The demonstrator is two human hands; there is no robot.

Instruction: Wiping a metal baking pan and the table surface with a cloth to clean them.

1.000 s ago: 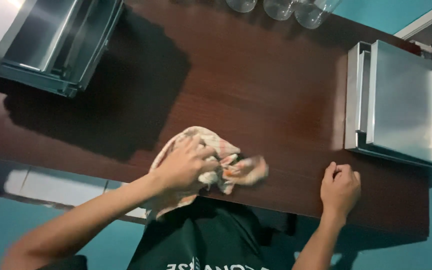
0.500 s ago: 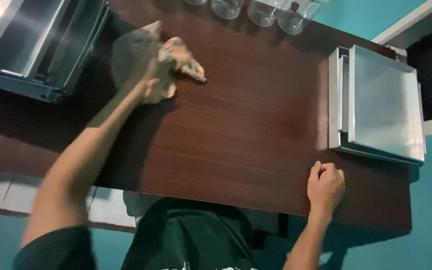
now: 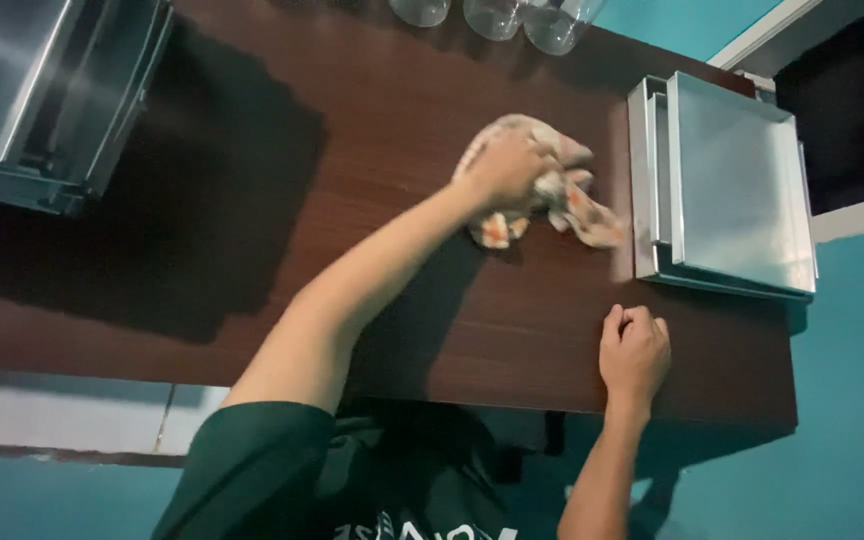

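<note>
In the head view, a crumpled cloth (image 3: 537, 190) is pressed flat on the dark wooden surface (image 3: 352, 200) under the left hand (image 3: 507, 165), its grip closed over it, just beside the stacked metal trays (image 3: 737, 185). The wiping step is judged in hand, the right hand (image 3: 634, 348) being curled shut on nothing at the near edge; further strokes would call for steady downward pressure

A crumpled rag (image 3: 542, 185), pale beige with orange patches, lies bunched on the dark brown wooden worktop (image 3: 372, 160), pressed flat under the left hand (image 3: 505, 165). Its loose end trails out to the right, blurred, reaching just beside the edge of the stacked metal trays (image 3: 737, 180). Most of its middle is hidden by the hand.
</note>
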